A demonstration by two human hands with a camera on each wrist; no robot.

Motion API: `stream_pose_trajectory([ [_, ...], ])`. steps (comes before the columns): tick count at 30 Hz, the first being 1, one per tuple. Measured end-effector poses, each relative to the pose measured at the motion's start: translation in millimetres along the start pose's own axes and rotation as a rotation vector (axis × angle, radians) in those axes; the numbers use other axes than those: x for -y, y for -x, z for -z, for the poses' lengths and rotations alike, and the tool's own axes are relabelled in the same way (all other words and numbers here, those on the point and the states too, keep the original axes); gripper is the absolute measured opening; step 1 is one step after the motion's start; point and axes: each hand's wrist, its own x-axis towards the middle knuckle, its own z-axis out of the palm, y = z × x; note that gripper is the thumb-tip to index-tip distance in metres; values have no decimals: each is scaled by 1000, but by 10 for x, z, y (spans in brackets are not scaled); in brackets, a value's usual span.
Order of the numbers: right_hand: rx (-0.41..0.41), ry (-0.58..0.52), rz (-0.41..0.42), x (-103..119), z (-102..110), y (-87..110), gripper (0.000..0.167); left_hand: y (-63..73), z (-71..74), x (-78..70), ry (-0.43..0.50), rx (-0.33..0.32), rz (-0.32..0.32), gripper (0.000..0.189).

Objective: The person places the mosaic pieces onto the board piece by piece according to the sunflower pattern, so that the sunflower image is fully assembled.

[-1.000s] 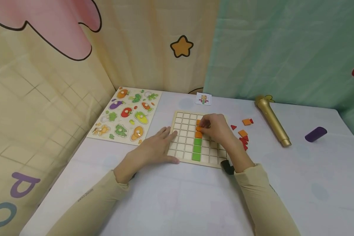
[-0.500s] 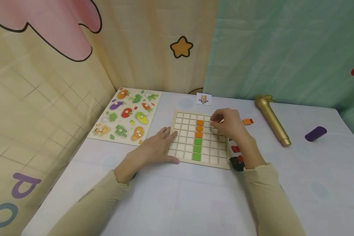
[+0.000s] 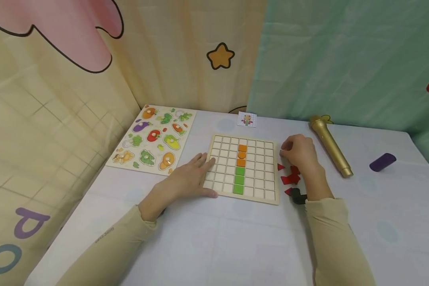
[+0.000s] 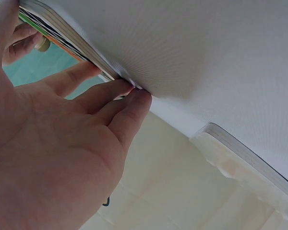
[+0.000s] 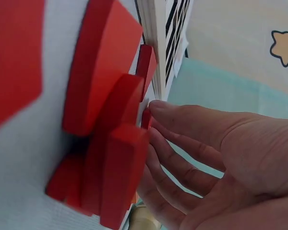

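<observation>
A wooden grid board (image 3: 259, 198) lies mid-table, with one column of tiles: orange squares (image 3: 242, 148) around an orange circle (image 3: 242, 155), above several green squares (image 3: 238, 180). My left hand (image 3: 187, 178) rests spread at the board's left edge, fingertips against its side in the left wrist view. My right hand (image 3: 300, 153) is just beyond the board's right edge, thumb and forefinger pinching a small red tile (image 5: 146, 118) at the tabletop. More red tiles (image 3: 290, 179) lie loose below that hand, and a red triangle (image 3: 280, 167) sits by the board's edge.
A vegetable knob puzzle (image 3: 150, 139) lies at the back left. Behind the board is a small pattern card (image 3: 247, 119). A gold microphone (image 3: 330, 147) and a purple cylinder (image 3: 383, 162) lie to the right. Curtains (image 3: 329, 59) hang along the back.
My right hand has left the orange circle on the board and moved right to the loose red tiles, its fingers now down at one. My left hand has stayed in place.
</observation>
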Motion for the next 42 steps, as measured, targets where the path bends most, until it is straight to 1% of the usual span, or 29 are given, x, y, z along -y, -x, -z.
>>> stream_pose_trajectory([
  [5, -9, -4, -22, 6, -23, -22, 16, 0, 1, 12, -2, -3, 4, 112],
  [9, 7, -43, -43, -13, -37, -22, 14, -9, -8, 16, -6, -3, 7, 113],
  [14, 20, -89, -43, -56, -48, -19, 15, -21, -15, 20, -18, -4, 5, 113],
  [17, 18, -100, -24, -65, -44, -15, 14, -28, -9, 12, -24, -1, 7, 113],
  [21, -22, -100, 44, -21, -20, -5, 11, -29, -2, -3, -31, 4, 6, 113],
  [23, -34, -103, 89, 40, -8, -6, 9, -25, 3, -9, -33, 6, 8, 113],
  [25, -19, -113, 124, 135, -8, -11, 9, -18, 7, -15, -30, 7, 10, 112],
  [31, 118, -119, 216, 491, -113, -117, 11, -6, 6, -1, -37, -1, 0, 112],
  [36, 163, -123, 316, 717, -261, -272, 10, -16, -12, 16, -38, 4, 3, 112],
  [39, 181, -135, 346, 805, -342, -346, 9, -23, -25, 24, -38, 5, 3, 113],
  [42, 199, -137, 358, 864, -408, -393, 9, -25, -25, 24, -39, -1, 3, 112],
])
